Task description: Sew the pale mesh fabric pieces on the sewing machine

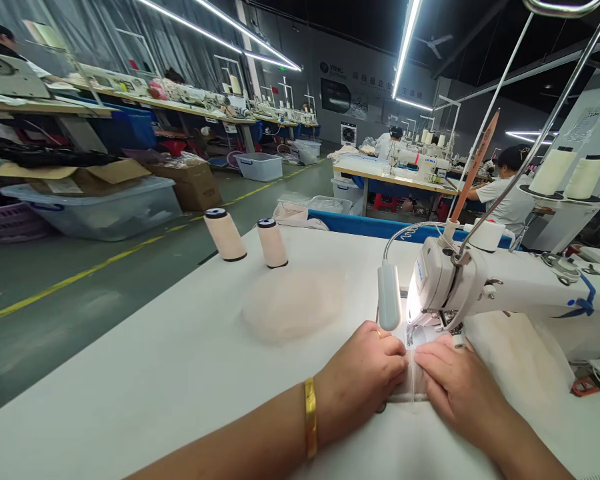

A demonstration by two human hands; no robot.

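Note:
My left hand and my right hand lie side by side on the white table, fingers pressed down on a narrow white fabric strip between them. The strip runs up under the needle area of the white sewing machine, lit by its small lamp. A gold bracelet circles my left wrist and a ring sits on a left finger. A pile of pale sheer fabric rests just left of the machine.
Two cream thread cones stand at the table's far edge. More cones sit on the stand at right. Boxes and bins line the aisle on the left. Other people sit at machines behind.

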